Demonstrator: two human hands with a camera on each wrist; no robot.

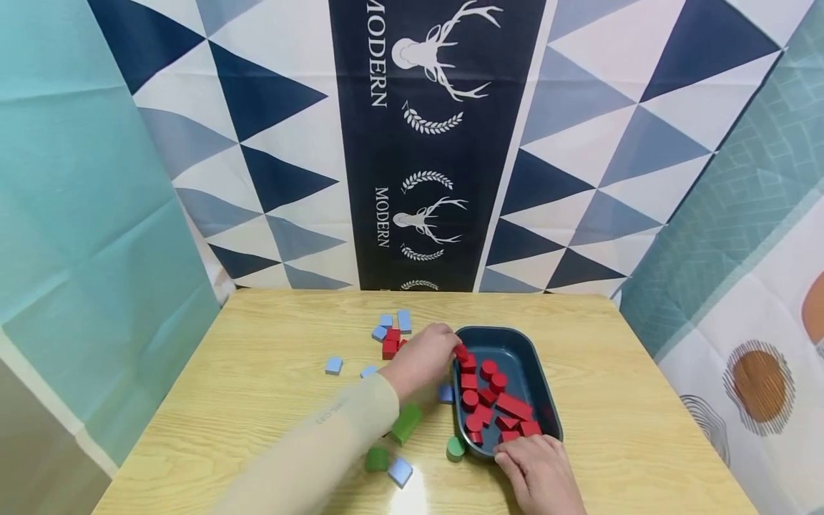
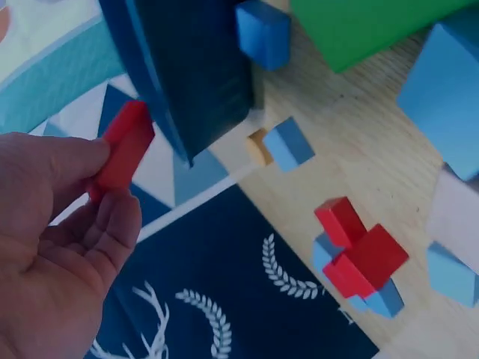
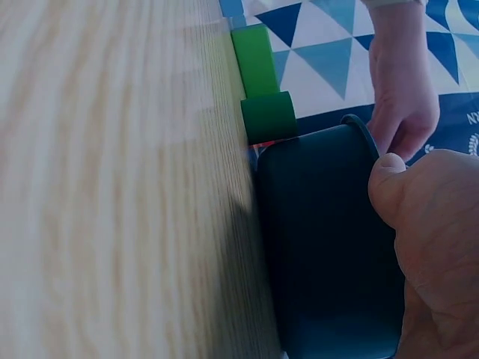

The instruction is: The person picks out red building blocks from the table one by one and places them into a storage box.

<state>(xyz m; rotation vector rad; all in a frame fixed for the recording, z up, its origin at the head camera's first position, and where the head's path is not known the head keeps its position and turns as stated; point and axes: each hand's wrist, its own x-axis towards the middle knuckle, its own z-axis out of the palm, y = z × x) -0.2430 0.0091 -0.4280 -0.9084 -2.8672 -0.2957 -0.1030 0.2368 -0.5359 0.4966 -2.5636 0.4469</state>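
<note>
My left hand (image 1: 428,357) pinches a red block (image 2: 126,148) between thumb and fingers, at the left rim of a dark blue tray (image 1: 539,372). In the left wrist view, the block is beside the tray's wall. Inside the tray lie several red blocks (image 1: 513,407), some round, some square-edged. With its thumb along the rim, my right hand (image 1: 541,468) grips the tray's near edge. Part of its fingers is hidden behind the rim in the right wrist view. Red blocks (image 2: 374,258) lie among blue ones left of my left hand.
Blue blocks (image 1: 333,365) are scattered on the wooden table (image 1: 270,400). A green cylinder (image 1: 455,449) stands close to the tray's near left corner. Farther left lie a long green block (image 1: 405,423) and another green piece (image 1: 377,459). A patterned cloth (image 1: 425,143) hangs behind the table.
</note>
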